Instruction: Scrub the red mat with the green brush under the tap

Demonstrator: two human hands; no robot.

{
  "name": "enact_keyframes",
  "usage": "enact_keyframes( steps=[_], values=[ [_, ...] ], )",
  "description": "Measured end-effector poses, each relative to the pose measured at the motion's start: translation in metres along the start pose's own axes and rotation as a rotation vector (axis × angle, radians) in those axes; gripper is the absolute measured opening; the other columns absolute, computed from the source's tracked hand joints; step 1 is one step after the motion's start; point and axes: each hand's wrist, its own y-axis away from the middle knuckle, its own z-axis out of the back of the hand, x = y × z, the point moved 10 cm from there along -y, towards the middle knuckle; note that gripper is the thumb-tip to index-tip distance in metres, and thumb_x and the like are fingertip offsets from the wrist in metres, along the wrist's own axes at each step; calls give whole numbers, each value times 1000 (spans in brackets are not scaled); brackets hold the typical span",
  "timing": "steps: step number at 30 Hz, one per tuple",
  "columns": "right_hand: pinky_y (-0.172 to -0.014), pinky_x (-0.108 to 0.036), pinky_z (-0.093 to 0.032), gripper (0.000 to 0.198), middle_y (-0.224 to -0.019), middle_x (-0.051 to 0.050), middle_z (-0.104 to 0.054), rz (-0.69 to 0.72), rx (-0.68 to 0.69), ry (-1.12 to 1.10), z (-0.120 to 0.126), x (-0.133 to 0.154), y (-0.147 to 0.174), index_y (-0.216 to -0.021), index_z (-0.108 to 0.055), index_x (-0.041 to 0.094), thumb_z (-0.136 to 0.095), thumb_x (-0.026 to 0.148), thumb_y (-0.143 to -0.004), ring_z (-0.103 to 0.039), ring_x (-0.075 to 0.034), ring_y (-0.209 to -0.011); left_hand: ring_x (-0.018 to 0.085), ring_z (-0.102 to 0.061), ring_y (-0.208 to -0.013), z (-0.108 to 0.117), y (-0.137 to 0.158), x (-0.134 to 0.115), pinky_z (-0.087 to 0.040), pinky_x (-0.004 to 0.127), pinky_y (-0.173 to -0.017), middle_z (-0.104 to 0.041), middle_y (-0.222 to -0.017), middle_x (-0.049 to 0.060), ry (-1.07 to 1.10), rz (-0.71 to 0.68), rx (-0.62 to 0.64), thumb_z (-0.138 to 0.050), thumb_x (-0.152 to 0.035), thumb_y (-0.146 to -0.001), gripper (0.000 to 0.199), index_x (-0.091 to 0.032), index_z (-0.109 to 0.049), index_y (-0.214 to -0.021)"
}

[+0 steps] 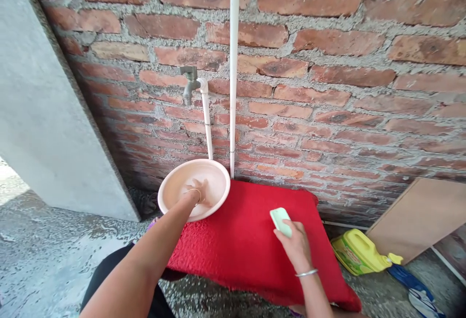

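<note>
My left hand (202,192) is down inside a pale pink plastic basin (226,182), its fingers spread in what looks like cloudy water. A thin bracelet rings that wrist. In my right hand (297,245) is a small pale green soap dish (280,221), gripped between thumb and fingers over the right half of the red cloth (247,240). Whether the dish touches the cloth I cannot tell. The basin stands at the left end of the cloth-covered bench, beneath the tap.
A tap (189,85) on a white pipe (207,124) rises behind the basin, beside a taller pipe (235,65) along the brick wall (327,41). A grey slab (54,90) leans at left. A yellow jug (358,252), a brown board (418,216) and slippers (411,279) lie at right. The floor is wet.
</note>
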Motion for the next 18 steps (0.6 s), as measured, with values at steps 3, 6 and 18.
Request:
enact_keyframes(
  steps=[3, 6, 18],
  values=[
    [-100, -35, -55, 34, -113, -6, -70, 117, 83, -15, -25, 45, -5, -113, -81, 27, -68, 36, -83, -73, -25, -105, 76, -20, -150, 1, 2, -2, -42, 91, -99, -6, -181, 31, -26, -4, 19, -96, -71, -46, 157, -26, -22, -177],
    [-99, -36, -55, 34, -115, -7, -71, 52, 75, 69, -13, 23, -13, -113, -81, 27, -69, 35, -83, -74, -25, -104, 75, -12, -153, -1, 4, 1, -46, 88, -97, 3, -182, 29, 1, 23, 48, -98, -66, -46, 162, -28, -13, -179],
    [-100, -37, -55, 37, -118, -8, -71, 44, 44, 17, -13, 20, -15, -116, -81, 28, -63, 45, -89, -73, -26, -110, 75, -11, -153, -4, 5, -1, -43, 91, -95, 4, -182, 28, 1, 13, 54, -96, -66, -51, 157, -33, -10, -179]
  ],
)
